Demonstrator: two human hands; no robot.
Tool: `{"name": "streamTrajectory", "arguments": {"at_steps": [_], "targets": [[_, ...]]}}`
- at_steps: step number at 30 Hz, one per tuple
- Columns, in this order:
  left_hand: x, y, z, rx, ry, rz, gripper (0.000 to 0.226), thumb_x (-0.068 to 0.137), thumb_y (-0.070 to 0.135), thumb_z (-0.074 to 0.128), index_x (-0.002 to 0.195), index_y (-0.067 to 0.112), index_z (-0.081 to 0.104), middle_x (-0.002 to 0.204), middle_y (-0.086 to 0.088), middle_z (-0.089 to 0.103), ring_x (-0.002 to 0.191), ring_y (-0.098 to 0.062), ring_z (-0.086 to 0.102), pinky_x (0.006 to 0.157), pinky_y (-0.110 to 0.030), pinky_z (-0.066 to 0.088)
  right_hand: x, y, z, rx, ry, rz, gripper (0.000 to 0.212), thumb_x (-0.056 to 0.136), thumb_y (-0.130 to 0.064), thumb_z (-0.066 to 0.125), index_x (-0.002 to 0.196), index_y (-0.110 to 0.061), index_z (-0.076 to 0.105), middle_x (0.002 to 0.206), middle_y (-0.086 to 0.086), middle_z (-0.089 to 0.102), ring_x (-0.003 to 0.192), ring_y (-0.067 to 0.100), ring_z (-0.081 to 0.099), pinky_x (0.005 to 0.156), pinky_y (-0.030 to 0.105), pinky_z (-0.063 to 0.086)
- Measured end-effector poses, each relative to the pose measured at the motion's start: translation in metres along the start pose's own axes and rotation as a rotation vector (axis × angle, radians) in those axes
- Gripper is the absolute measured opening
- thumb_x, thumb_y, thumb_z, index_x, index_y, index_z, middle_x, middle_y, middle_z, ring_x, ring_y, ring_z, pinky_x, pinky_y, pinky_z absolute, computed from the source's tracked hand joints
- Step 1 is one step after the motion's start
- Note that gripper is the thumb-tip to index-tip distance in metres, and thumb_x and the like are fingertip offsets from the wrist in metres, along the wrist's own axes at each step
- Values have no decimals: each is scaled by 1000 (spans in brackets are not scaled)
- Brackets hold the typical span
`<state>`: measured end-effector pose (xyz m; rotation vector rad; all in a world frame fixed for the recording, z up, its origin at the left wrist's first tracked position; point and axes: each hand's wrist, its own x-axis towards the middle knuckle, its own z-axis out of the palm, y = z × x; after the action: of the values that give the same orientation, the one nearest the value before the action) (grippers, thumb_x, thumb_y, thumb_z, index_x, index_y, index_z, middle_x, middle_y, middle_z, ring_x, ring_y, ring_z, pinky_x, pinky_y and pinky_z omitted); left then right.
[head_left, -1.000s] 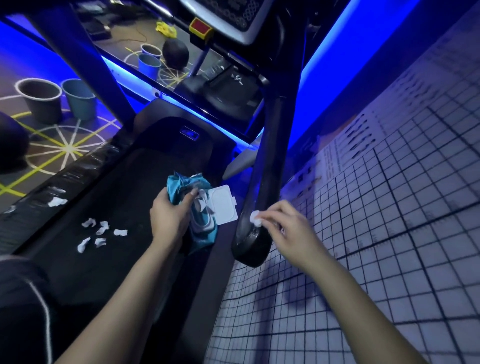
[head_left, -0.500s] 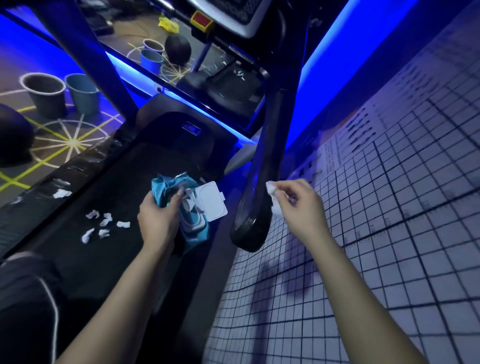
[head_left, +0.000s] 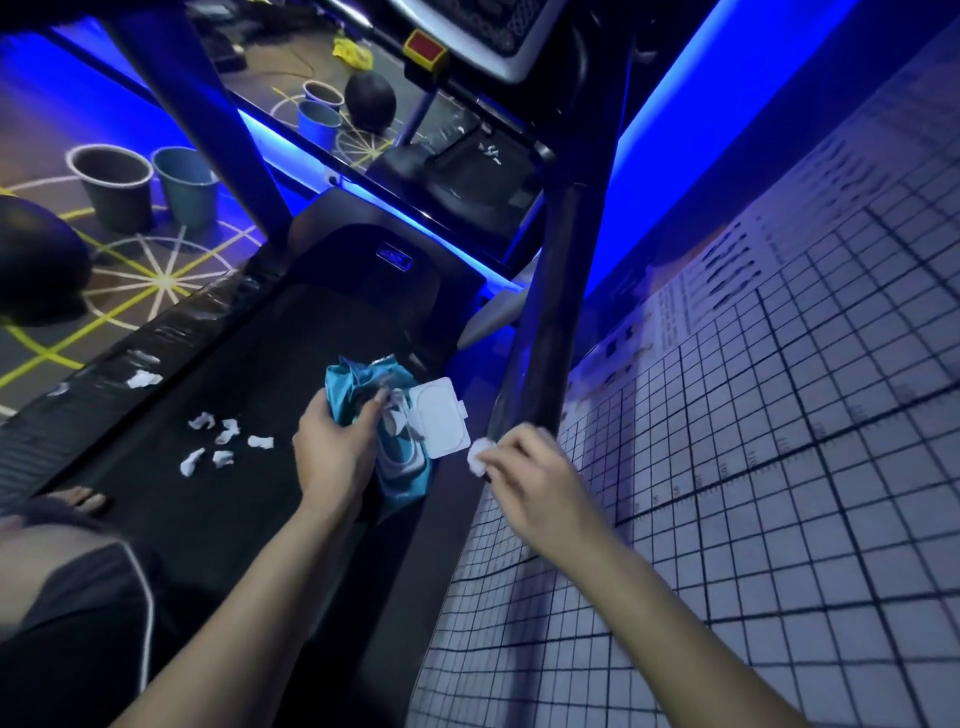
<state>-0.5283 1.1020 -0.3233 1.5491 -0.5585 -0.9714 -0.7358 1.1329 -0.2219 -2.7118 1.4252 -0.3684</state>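
You can read nothing for certain: the numbers along the grid mat's scale lines are blurred, and the treadmill badge and wipes pack print are too small.

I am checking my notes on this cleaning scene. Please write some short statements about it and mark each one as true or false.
1. The left hand grips a teal wipe pack. True.
2. The white lid of the pack is closed. False: the lid stands open.
3. The right hand pinches a small white wad beside the treadmill post. True.
4. Only one of the crumpled white pieces lies on the treadmill belt. False: several lie there, close together, to the left of the left hand.
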Motion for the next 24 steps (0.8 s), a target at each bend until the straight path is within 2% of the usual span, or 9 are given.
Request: {"name": "streamTrajectory", "arguments": {"at_steps": [2,4,9,10,12,14,16,19,24], "targets": [[8,2,-4,-21,14,-15,21,92,40,80,106,26,73,97,11,76,91,-12,73,81,-36,57,17,1,-13,83,115,87,16,94,-6,63,107,-9,72,96,-3,53,84,6,51,76,12,43],[18,5,-6,-79,33,-45,22,92,43,80,105,28,72,99,9,76,93,-16,74,86,-40,60,38,4,-26,120,134,209,17,96,-7,63,108,-11,73,98,-5,54,77,-4,53,73,2,37],[40,-1,-10,-136,5,-103,23,92,43,80,106,27,72,102,7,78,96,-17,75,92,-43,60,95,29,-42,52,81,385,14,97,-7,61,103,-9,73,99,-1,57,76,-12,56,64,-2,37],[44,-3,-13,-141,-2,-118,24,92,43,80,108,26,73,102,6,78,96,-18,75,92,-42,60,105,36,-42,32,64,424,13,97,-7,61,102,-9,73,100,0,57,74,-14,57,63,0,39],[56,-7,-20,-119,-18,-140,26,92,42,80,108,23,73,101,4,78,96,-20,75,89,-41,60,120,50,-34,-55,8,447,13,97,-9,62,102,-10,74,101,3,58,78,-1,62,69,10,45],[73,-10,-25,-111,-68,-139,24,92,41,80,106,24,74,99,5,78,93,-19,75,87,-43,61,133,62,-24,-164,-88,430,16,97,-12,61,104,-12,75,103,4,60,96,20,59,83,26,45],[89,-8,-26,-95,-124,-129,24,91,42,81,106,24,75,97,7,79,92,-17,76,86,-43,62,140,67,-19,-285,-202,418,19,98,-15,59,107,-16,76,106,3,60,103,26,51,89,36,45],[111,-2,-23,-84,-165,-148,26,92,40,80,110,22,75,99,7,78,92,-17,75,85,-38,60,142,64,-17,-418,-309,350,17,97,-14,61,102,-16,77,105,5,60,98,28,49,90,40,45],[121,6,-1,-86,-241,-180,30,91,41,80,114,21,75,102,5,78,94,-17,74,85,-36,59,124,42,-18,-479,-417,306,20,88,1,61,96,-11,75,99,7,57,94,30,48,86,45,47]]}}
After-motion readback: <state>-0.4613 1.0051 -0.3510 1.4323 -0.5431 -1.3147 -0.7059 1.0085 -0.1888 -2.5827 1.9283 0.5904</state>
